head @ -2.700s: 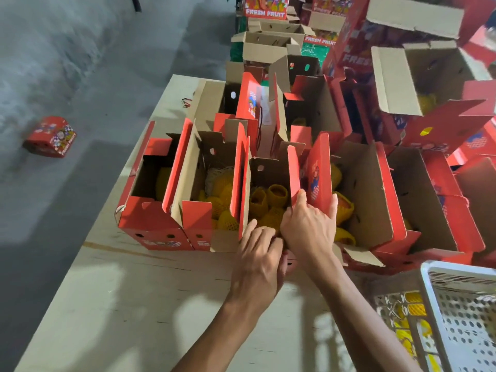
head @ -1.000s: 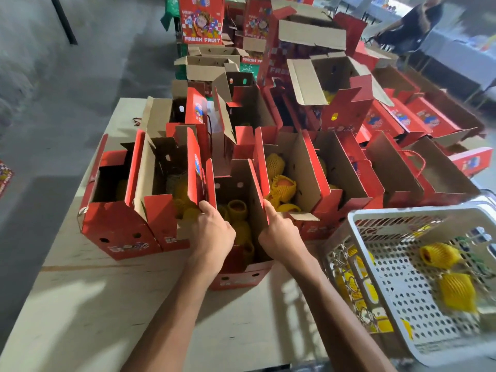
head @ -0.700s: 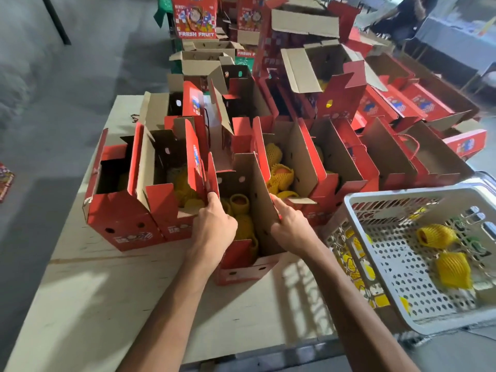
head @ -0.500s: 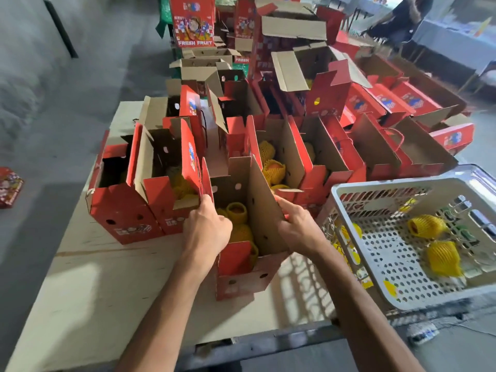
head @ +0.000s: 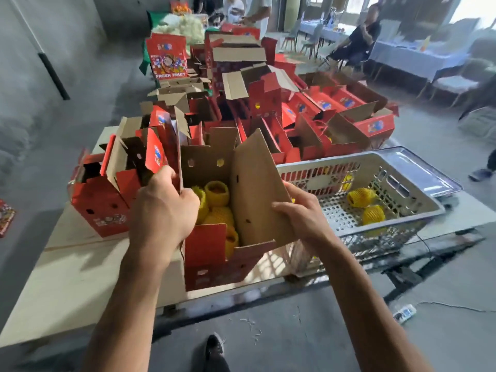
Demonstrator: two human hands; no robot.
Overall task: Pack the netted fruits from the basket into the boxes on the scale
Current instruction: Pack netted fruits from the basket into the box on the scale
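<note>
Box: red box (head: 214, 259) at the table's (head: 67, 277) near edge, netted fruits (head: 217, 193) inside.
Left grip: your left hand (head: 161, 210) grasps its left flap.
Right grip: your right hand (head: 303, 216) grasps the right flap.
Basket: basket (head: 418, 200) right, two fruits inside.

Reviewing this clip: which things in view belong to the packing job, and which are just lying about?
Job: open red cardboard box gripped by left hand and right hand; yellow netted fruits; white perforated plastic basket.
Lying about: red box on floor; white power strip.
</note>
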